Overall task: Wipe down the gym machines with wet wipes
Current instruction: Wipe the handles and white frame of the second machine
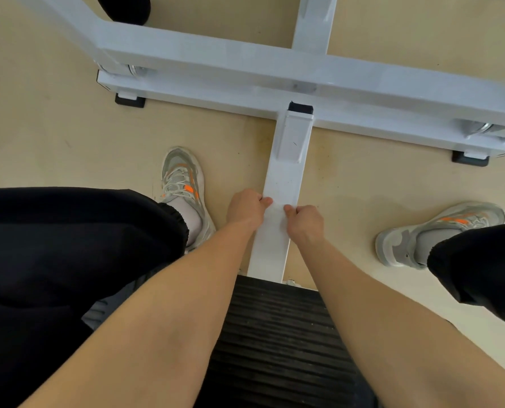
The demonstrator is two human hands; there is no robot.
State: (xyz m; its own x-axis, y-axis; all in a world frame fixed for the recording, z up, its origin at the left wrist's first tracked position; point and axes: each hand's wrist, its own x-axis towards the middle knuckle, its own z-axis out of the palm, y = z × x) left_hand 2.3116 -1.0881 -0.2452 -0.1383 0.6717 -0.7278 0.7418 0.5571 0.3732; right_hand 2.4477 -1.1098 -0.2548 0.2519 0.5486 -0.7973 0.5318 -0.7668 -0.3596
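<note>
Reaching down between the knees, both hands press a white wet wipe (273,214) flat on the white floor beam (285,178) of the gym machine. The left hand (246,209) is curled, its thumb pinching the wipe's left edge; the right hand (304,220) is likewise fisted, pinching the right edge. The beam runs toward 12 o'clock, meeting a white crossbar (245,92) with black rubber feet (129,100). A black ribbed pad (277,334) lies at 6 o'clock. Grey sneakers with orange marks stand on the tan floor (54,128), one (183,184) at 9 o'clock of the hands, the other (439,231) at 3 o'clock.
</note>
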